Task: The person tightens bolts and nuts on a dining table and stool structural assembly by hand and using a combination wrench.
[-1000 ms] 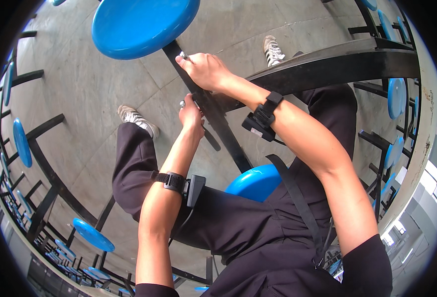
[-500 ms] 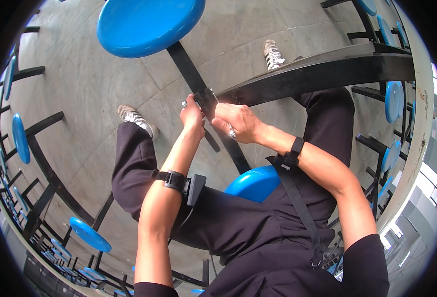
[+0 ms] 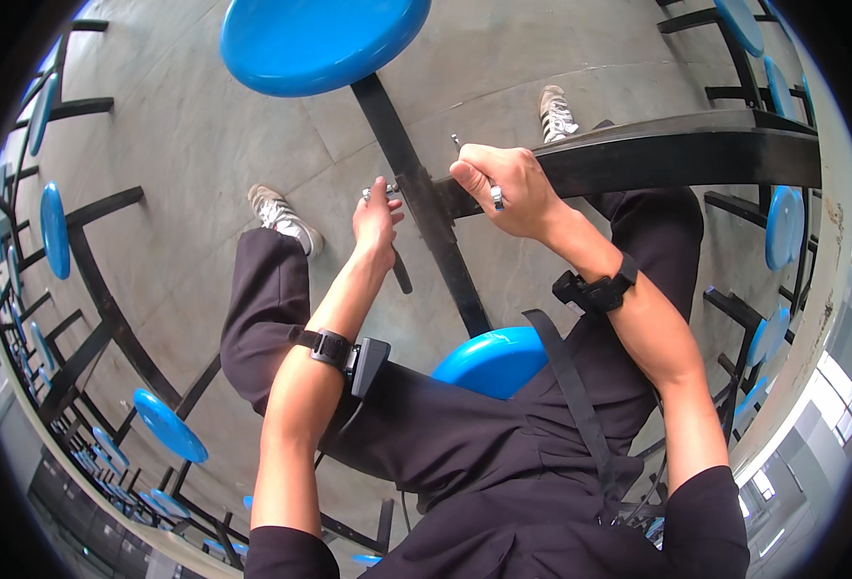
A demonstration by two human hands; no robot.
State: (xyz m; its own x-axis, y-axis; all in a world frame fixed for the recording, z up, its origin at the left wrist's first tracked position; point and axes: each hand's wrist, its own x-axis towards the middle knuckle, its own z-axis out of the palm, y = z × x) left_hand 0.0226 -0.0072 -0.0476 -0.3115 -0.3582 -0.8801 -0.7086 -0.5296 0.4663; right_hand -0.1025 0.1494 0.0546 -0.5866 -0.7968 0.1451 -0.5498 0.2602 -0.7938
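Observation:
My left hand (image 3: 376, 230) is closed round a tool with a shiny metal head (image 3: 392, 190). A dark handle (image 3: 402, 273) hangs below these fingers, seemingly part of the same tool. This hand is just left of a black steel joint (image 3: 421, 198), where a seat bar meets a thicker beam. My right hand (image 3: 511, 188) makes a fist round a slim metal tool (image 3: 456, 142). The tool's thin tip shows beyond the thumb, and a shiny rounded end (image 3: 496, 198) shows at the fist's near side. The fist is over the beam's left part, right of the joint.
A round blue seat (image 3: 324, 43) tops the bar's far end, with another blue seat (image 3: 493, 362) between my legs. The thick black beam (image 3: 677, 159) runs right from the joint. More blue seats on black frames (image 3: 107, 299) stand left and right over the grey floor (image 3: 184, 125).
My right hand has moved right, away from the joint, with its tool. My left hand now sits slightly farther left of the bar. The whole view has shifted a little.

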